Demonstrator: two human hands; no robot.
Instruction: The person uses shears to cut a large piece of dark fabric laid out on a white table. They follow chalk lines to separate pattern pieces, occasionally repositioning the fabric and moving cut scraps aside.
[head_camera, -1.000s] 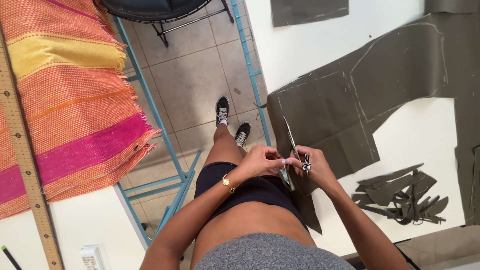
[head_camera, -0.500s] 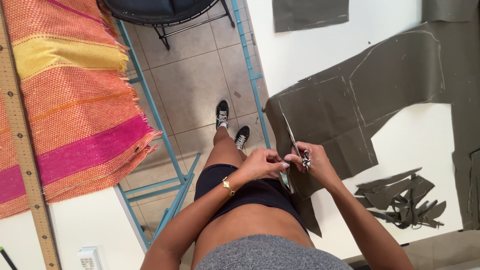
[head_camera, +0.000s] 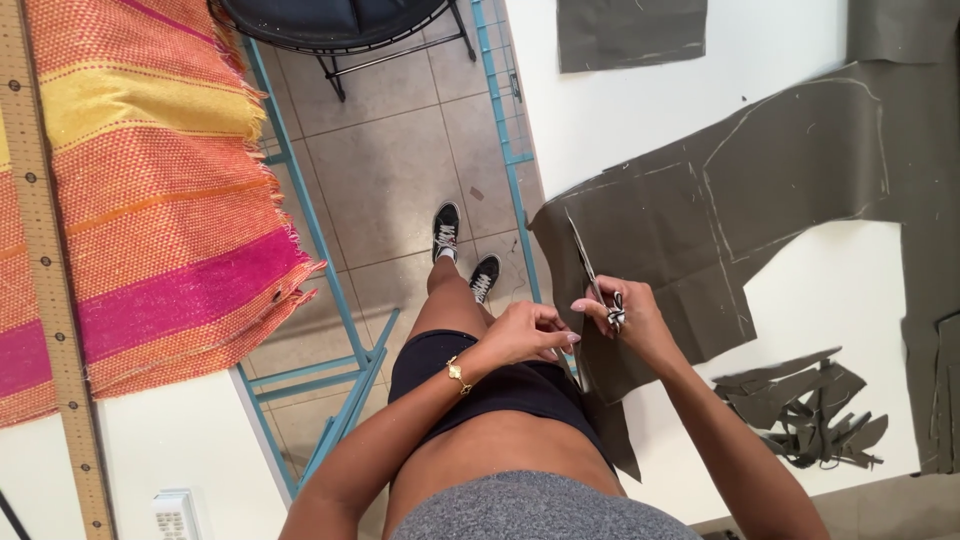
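Note:
A large sheet of dark grey-green fabric (head_camera: 760, 190) with chalk lines lies on a white table (head_camera: 780, 50). Its near corner hangs over the table's edge. My right hand (head_camera: 635, 318) is shut on a pair of scissors (head_camera: 592, 278) whose blades point away from me into the fabric's edge. My left hand (head_camera: 525, 335) pinches the fabric's hanging edge just left of the scissors. A gold bracelet sits on my left wrist.
A pile of fabric scraps (head_camera: 805, 405) lies on the table at the right. A smaller fabric piece (head_camera: 630, 32) lies at the far edge. A striped orange and pink cloth (head_camera: 150, 190) and a wooden ruler (head_camera: 50, 280) lie on the left table. Tiled floor and a black chair (head_camera: 340, 25) are between.
The scissors' blades have moved slightly further along the fabric's edge. Both hands stay together at the hanging corner.

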